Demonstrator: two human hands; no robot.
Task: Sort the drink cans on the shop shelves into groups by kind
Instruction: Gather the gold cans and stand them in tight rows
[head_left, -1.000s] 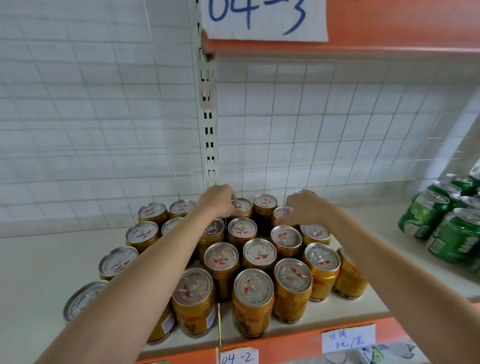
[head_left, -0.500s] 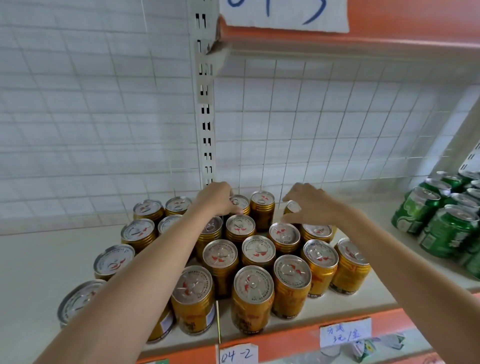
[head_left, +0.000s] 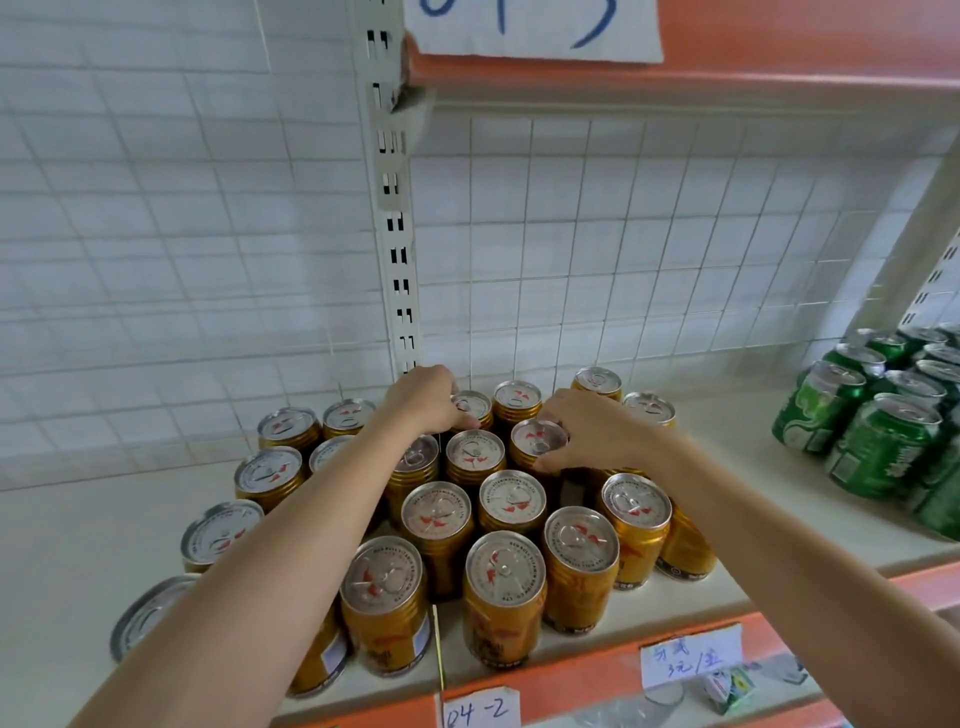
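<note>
Several gold cans (head_left: 504, 597) with silver tops stand packed together on the cream shelf (head_left: 78, 545). My left hand (head_left: 423, 397) reaches over them to the back row, its fingers curled over the top of one gold can (head_left: 472, 408) near the upright post. My right hand (head_left: 597, 431) grips the rim of another gold can (head_left: 537, 441), held a little above its neighbours. Several green cans (head_left: 878, 441) are grouped at the right end of the shelf.
A white slotted upright (head_left: 395, 218) divides the wire-grid back wall. An orange shelf (head_left: 727, 52) with a paper label hangs overhead. The shelf's orange front edge carries a "04-2" tag (head_left: 480, 709) and a price tag (head_left: 688, 662). Bare shelf lies between the two can groups.
My right hand has drawn back toward me from the back row with a gold can in its grip. My left hand has stayed on the back-row can.
</note>
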